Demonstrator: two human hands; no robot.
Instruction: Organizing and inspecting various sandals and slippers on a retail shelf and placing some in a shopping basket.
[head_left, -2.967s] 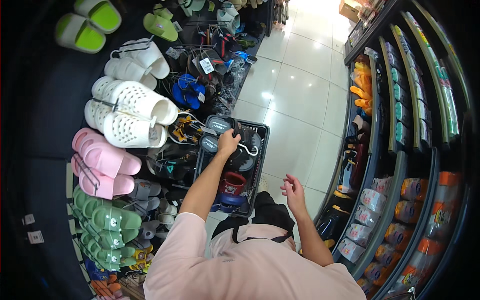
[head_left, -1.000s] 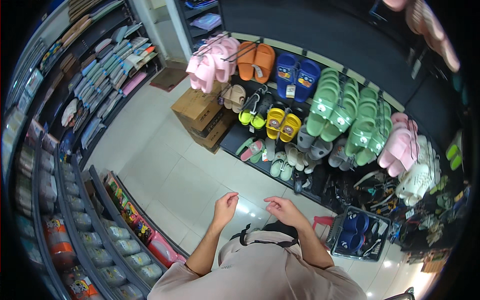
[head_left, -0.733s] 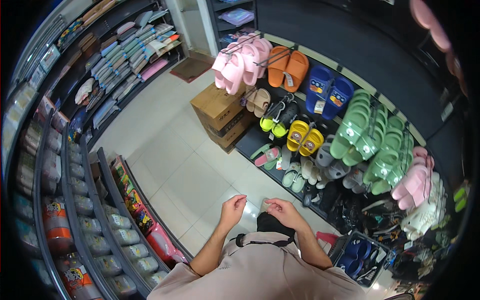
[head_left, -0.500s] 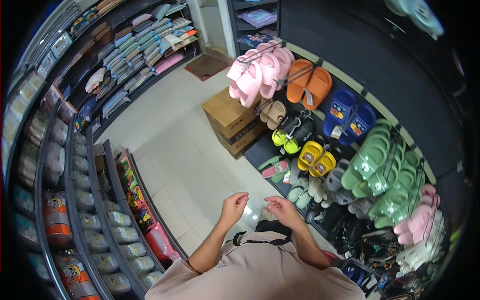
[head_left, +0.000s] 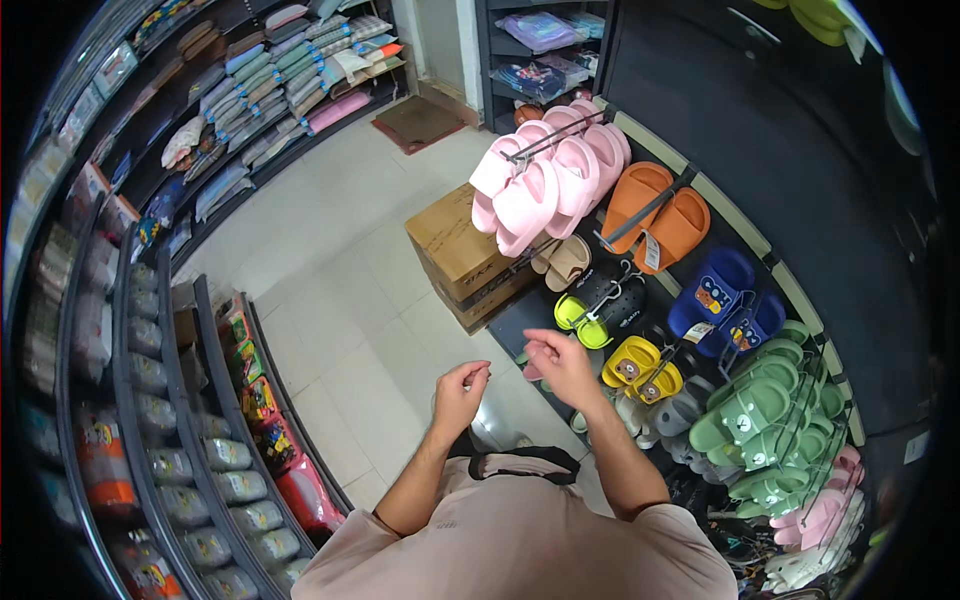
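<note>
A floor of glossy pale square tiles (head_left: 340,345) runs through the middle. To its right rises a dark, flat display wall (head_left: 740,130) crossed by a pale rail; to its left curve dark shelves (head_left: 120,330) packed with wrapped goods and folded cloth. A person in a pale pink short-sleeved shirt (head_left: 510,540) stands at the lower edge. Brown cardboard boxes (head_left: 458,240) are stacked on the floor beside the footwear, and a flat brown mat with a reddish border (head_left: 418,122) lies farther off.

On metal hooks hang a bunch of light green slippers (head_left: 755,405), a bunch of light pink slippers (head_left: 555,180), an orange pair (head_left: 640,215) and a dark blue pair (head_left: 712,290). Below the orange pair are black clogs with lime openings (head_left: 625,300); next to them, just beside the right hand (head_left: 533,354), sit yellow slippers with brown bear faces (head_left: 628,362).

The right hand is half curled, thumb and forefinger narrowly apart, in front of the dark lower shelf. The left hand (head_left: 488,371) hangs over the tiles, loosely curled; whether thumb meets fingertips I cannot tell
</note>
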